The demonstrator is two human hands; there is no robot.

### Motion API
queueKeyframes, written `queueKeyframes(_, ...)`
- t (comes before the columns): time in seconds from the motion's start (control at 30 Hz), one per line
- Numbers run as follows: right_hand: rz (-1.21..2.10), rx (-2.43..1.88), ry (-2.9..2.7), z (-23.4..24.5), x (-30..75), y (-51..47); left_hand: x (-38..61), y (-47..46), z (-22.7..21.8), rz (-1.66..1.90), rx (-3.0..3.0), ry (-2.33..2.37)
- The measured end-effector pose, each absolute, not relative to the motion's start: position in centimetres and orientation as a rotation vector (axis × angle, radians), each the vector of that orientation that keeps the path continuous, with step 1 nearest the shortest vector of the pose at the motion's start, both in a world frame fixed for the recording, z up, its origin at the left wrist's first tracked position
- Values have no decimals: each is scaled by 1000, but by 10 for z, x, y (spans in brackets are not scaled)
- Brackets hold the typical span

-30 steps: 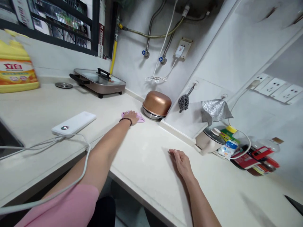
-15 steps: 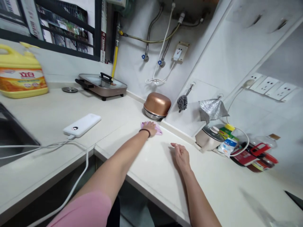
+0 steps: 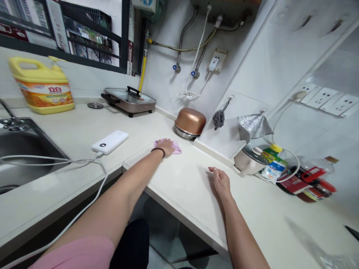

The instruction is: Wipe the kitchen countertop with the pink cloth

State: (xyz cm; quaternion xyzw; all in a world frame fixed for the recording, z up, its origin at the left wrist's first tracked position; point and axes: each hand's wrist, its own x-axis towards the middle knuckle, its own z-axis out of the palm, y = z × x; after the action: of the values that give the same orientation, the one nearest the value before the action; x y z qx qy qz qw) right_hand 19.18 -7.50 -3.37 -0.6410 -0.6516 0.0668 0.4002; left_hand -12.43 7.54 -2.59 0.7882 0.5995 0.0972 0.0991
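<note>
Counter edge (image 3: pixel 179 215), cloth (image 3: pixel 177 148) inward under left hand (image 3: pixel 166 147)

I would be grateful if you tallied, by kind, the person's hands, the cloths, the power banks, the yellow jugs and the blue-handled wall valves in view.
Hands: 2 (left hand, on the cloth; right hand)
Cloths: 1
Power bank: 1
Yellow jug: 1
Blue-handled valves: 2
Total: 7
</note>
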Motion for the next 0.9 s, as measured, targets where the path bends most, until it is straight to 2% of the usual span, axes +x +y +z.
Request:
queueKeyframes(0.23, 190, -1626, -1670, -35, 182, -66, -163, 36, -29, 252, 2336, 1880)
queueKeyframes(0.37, 218, -1603, -1697, -36, 176, -63, -150, -4, -31, 162, 2407, 1726)
queueKeyframes(0.67, 234, -1618, -1689, -38, 181, -69, -138, -96, -36, 228, 2565, 1337)
queueKeyframes(0.9, 225, -1622, -1677, -39, 191, -71, -208, -82, -36, 211, 2462, 1649)
